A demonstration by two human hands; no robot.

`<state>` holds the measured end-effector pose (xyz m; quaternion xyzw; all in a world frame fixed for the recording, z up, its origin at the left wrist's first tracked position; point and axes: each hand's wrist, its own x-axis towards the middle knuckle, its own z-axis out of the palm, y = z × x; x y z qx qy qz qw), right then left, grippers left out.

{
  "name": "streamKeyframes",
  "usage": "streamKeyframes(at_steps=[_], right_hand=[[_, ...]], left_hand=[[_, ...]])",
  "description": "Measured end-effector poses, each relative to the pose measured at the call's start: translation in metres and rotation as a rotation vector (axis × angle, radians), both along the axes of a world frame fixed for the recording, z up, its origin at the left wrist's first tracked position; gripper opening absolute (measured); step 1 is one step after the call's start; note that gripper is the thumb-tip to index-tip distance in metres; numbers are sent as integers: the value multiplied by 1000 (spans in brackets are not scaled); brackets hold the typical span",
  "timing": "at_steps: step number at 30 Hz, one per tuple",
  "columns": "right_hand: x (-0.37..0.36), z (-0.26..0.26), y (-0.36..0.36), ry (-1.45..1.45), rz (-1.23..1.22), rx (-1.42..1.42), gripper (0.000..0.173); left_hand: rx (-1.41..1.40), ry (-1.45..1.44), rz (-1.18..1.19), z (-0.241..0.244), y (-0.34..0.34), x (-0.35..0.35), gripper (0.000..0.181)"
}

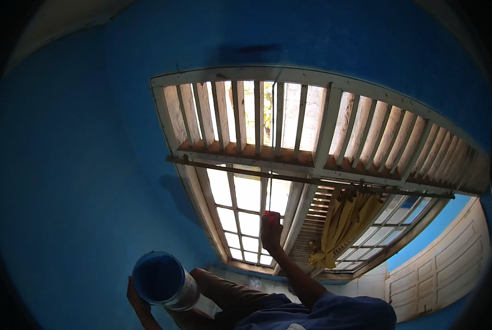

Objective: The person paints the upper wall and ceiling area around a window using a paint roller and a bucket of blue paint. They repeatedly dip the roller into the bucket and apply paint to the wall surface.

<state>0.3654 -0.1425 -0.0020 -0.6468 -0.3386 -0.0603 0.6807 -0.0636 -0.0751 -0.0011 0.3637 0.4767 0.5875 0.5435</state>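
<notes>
My left hand [136, 295] holds a paint bucket [190, 291] from its left side, at the lower left. The bucket is tilted with its mouth facing the camera, and dark blue paint [159, 276] shows inside. Near the middle, my right hand [272, 236] is closed around a red handle [272, 214]. A thin metal rod [273, 123] runs up from that handle, in front of the window. Above the window frame, a dark blurred shape [250, 50] lies against the blue wall [332, 37]; it may be a paint roller head or its shadow.
A white window frame [246, 76] with wooden louvres and glass panes fills the middle. A curtain rod [246, 171] crosses it, with a knotted yellow curtain [349, 222]. A pale panelled door [439, 260] stands at the right. My bent leg [229, 288] is beside the bucket.
</notes>
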Motion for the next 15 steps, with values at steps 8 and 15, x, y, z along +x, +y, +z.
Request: streamKeyframes(at_steps=[8, 15], right_hand=[[37, -11, -9, -43, -67, 33, 18], [71, 4, 3, -274, -54, -219, 13]], left_hand=[[30, 7, -98, -5, 3, -7, 41], [108, 337, -73, 14, -11, 2, 42]])
